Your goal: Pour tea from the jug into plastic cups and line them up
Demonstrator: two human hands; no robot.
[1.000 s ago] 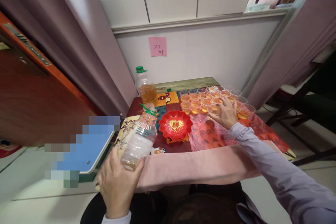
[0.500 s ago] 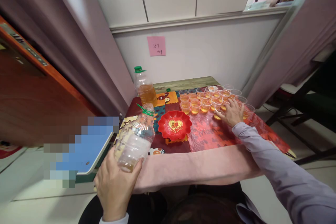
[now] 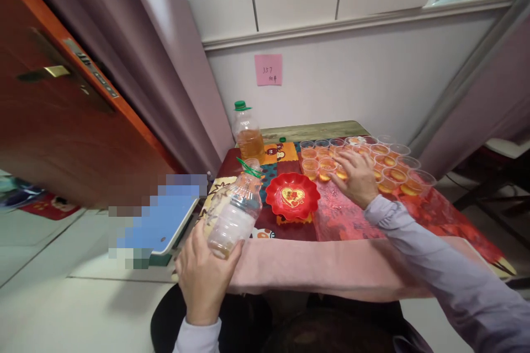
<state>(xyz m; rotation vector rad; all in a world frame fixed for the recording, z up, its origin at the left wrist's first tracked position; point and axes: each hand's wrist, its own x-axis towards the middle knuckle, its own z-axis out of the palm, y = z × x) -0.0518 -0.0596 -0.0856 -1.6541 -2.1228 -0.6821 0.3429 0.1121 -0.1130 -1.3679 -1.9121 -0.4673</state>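
Note:
My left hand grips the base of a nearly empty clear plastic bottle, tilted away from me with its green cap ring hanging open. A little amber liquid sits at the bottle's bottom. My right hand rests palm down, fingers spread, on the front cups of a cluster of several small clear cups filled with amber liquid. A red plate with a gold heart lies between my hands on the patterned tablecloth.
A second bottle with a green cap, about a third full of amber liquid, stands at the table's back left. A loose green cap lies behind it. A wooden door is at left, a pink note on the wall.
My right hand slid left across the cups, from the right part of the cluster to its front left. The view shifted left; the left hand keeps the bottle in much the same pose.

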